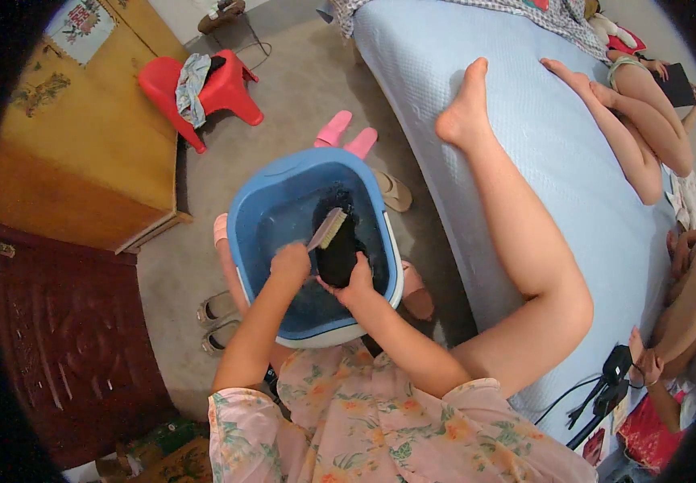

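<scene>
A blue basin (pixel 245 185) with a pale outer rim stands in the middle and holds dark water. In my left hand (pixel 290 263) is a scrub brush (pixel 329 230) with pale bristles, its handle gripped in closed fingers. The bristles lie against a soft-looking, wet black item (pixel 337 262) whose kind I cannot make out. My right hand (pixel 354 283) grips the near end of that black item, with the thumb on top and the fingers below. Both hands are inside the basin's rim, above the water.
To the right is a bed (pixel 412 72) with a light blue cover; a bare leg (pixel 517 217) rests on it, and other people sit beyond. Pink slippers (pixel 334 129) and beige shoes (pixel 219 307) surround the basin. A red chair (pixel 227 95) stands by the yellow cabinet (pixel 90 137).
</scene>
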A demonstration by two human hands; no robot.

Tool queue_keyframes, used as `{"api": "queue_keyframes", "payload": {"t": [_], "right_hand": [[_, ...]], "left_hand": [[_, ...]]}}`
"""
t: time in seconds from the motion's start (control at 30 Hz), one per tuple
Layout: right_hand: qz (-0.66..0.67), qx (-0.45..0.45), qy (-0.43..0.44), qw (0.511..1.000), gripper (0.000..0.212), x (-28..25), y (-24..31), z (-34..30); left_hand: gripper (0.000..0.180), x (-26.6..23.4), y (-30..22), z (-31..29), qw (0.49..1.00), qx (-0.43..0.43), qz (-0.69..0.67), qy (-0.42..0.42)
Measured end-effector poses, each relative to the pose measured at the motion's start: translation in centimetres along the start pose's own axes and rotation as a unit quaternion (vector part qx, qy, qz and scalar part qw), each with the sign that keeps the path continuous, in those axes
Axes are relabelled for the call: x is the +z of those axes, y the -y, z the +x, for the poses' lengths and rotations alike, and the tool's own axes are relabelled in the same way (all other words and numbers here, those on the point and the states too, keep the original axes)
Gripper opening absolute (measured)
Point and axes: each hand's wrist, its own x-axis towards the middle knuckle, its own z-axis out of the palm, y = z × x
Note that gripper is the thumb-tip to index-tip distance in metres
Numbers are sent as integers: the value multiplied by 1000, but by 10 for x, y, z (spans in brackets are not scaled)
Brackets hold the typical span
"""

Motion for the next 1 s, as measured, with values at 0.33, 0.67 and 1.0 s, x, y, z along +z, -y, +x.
{"api": "queue_keyframes", "payload": {"t": [0.33, 0.67, 1.0], "right_hand": [[-2, -1, 46, 999, 49, -3, -1, 1], [-35, -1, 41, 999, 47, 3, 2, -6], [-33, -17, 61, 997, 43, 1, 3, -9]], "left_hand": [[20, 17, 15, 78, 997, -59, -17, 51], [12, 5, 53, 54, 923, 14, -191, 333], [9, -17, 24, -44, 924, 61, -194, 323]]}}
